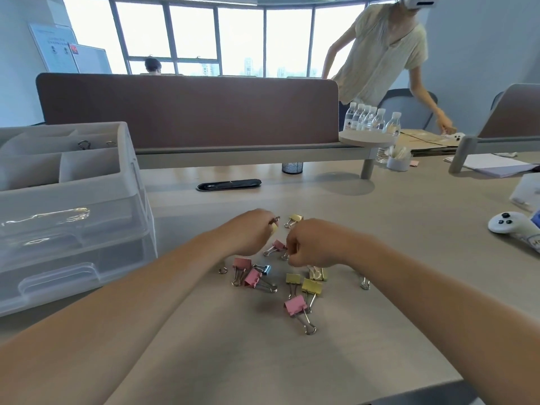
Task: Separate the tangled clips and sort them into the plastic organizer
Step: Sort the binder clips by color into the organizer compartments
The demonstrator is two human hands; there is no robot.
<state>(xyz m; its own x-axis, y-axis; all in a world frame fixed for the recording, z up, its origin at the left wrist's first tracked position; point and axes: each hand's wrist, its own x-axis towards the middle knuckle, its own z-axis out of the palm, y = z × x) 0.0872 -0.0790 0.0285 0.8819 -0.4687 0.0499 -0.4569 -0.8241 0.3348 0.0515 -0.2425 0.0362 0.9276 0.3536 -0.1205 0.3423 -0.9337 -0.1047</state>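
Beige desk (380, 229) bears scattered clips (295, 306), windows (239, 36) beyond.

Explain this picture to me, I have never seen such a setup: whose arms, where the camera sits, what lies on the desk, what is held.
There is no machine here: a person works with bare hands, and the single picture comes from a wide-angle camera worn on their head, looking forward and down. So the two arms reaching in from below are their own. The left hand grips a yellow clip; the right hand seems to pinch a wire handle of a pink clip. More loose clips, pink, yellow and one blue, lie on the table by the hands. The clear plastic organizer stands at the left.
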